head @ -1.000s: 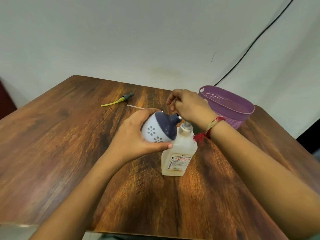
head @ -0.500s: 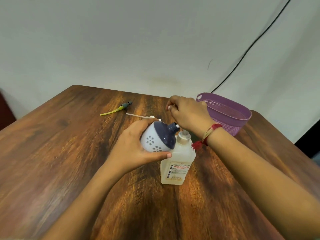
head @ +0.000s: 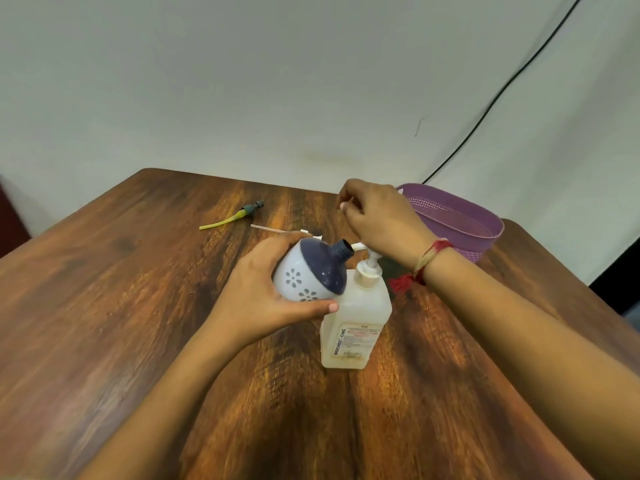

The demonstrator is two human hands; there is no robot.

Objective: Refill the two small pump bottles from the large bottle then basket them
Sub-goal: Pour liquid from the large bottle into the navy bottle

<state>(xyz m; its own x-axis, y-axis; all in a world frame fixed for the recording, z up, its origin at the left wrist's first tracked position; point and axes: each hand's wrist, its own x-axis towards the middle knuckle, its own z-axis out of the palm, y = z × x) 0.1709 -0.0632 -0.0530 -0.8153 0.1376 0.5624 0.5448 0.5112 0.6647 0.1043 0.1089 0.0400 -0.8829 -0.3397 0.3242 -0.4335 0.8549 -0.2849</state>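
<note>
Left hand [head: 263, 299] grips the small bottle [head: 308, 275] — keep its neck at the large bottle [head: 356, 327] spout; clenched, empty right hand [head: 377, 220] should press squarely.

The right hand [head: 381, 220] covers most of the large bottle's [head: 356, 317] pump head [head: 360, 246]; its grip there cannot be told. It hides the basket's [head: 485, 233] 9 o'clock rim. The left hand [head: 256, 299] covers the small bottle's [head: 308, 271] 9 o'clock side.
</note>
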